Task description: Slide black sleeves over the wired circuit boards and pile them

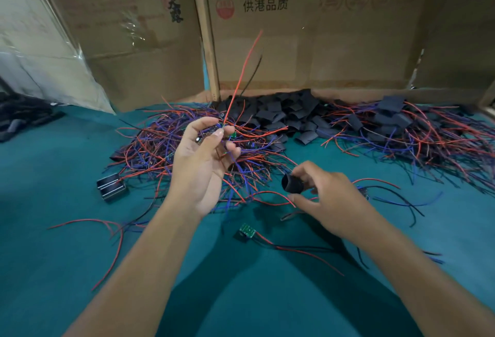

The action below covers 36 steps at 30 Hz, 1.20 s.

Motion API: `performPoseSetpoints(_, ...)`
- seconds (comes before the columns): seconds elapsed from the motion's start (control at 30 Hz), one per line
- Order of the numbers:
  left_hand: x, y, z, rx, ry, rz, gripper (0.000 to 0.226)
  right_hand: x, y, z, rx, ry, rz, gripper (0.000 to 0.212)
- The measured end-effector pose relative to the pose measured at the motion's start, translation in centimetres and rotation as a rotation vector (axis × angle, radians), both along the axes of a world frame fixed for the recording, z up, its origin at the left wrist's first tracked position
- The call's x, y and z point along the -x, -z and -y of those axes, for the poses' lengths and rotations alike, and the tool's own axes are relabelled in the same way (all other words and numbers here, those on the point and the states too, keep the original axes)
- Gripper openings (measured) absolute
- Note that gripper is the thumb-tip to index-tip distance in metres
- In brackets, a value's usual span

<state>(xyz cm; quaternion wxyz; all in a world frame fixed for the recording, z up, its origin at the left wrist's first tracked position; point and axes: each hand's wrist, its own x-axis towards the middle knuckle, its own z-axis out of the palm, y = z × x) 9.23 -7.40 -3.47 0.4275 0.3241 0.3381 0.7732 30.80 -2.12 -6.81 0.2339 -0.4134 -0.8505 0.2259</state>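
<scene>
My left hand (203, 160) is raised over a tangled heap of wired boards (166, 149) and pinches a small circuit board (214, 130) between thumb and fingers; its red wire (242, 74) and black wire stick up. My right hand (324, 197) pinches an open black sleeve (292, 182), its mouth turned toward the left hand. A heap of empty black sleeves (281, 117) lies at the back. Sleeved boards with wires (401, 128) are piled at the right. A bare green board (247, 231) lies on the cloth near me.
A teal cloth (67, 256) covers the table. Cardboard boxes (308, 42) stand as a wall along the back. Two black clip-like parts (111, 185) lie at the left. Dark bundles (21, 117) sit at the far left. Loose wired boards lie by my right wrist.
</scene>
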Motion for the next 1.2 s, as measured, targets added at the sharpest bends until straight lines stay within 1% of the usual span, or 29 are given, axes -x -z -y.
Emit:
performPoseSetpoints(0.1,-0.9,-0.2,-0.2,0.022,-0.033,0.104,0.019,0.5,0.1,0.5,-0.008,-0.032,0.007,0.029)
performPoseSetpoints(0.23,-1.6,-0.4,-0.4,0.045,-0.079,0.153,0.012,1.0,0.3,1.1,-0.005,-0.069,0.015,0.028)
performPoseSetpoints(0.33,-1.8,-0.6,-0.3,0.034,-0.089,0.219,0.012,1.6,0.5,1.5,-0.019,-0.098,0.038,0.028)
performPoseSetpoints(0.53,-1.5,-1.2,0.1,0.039,-0.109,0.287,0.013,1.9,1.0,1.8,-0.041,-0.114,0.018,0.026)
performPoseSetpoints(0.73,-1.2,-1.4,0.2,0.025,-0.067,0.297,0.016,1.9,1.0,1.9,-0.031,-0.119,-0.030,0.024)
performPoseSetpoints(0.9,-1.3,-1.2,0.2,0.030,-0.004,0.348,0.017,1.7,0.7,1.8,-0.056,-0.099,-0.059,0.023)
performPoseSetpoints(1.2,-0.9,-0.9,0.0,0.025,-0.032,0.301,0.020,1.6,-0.5,2.6,-0.076,-0.239,-0.110,0.026)
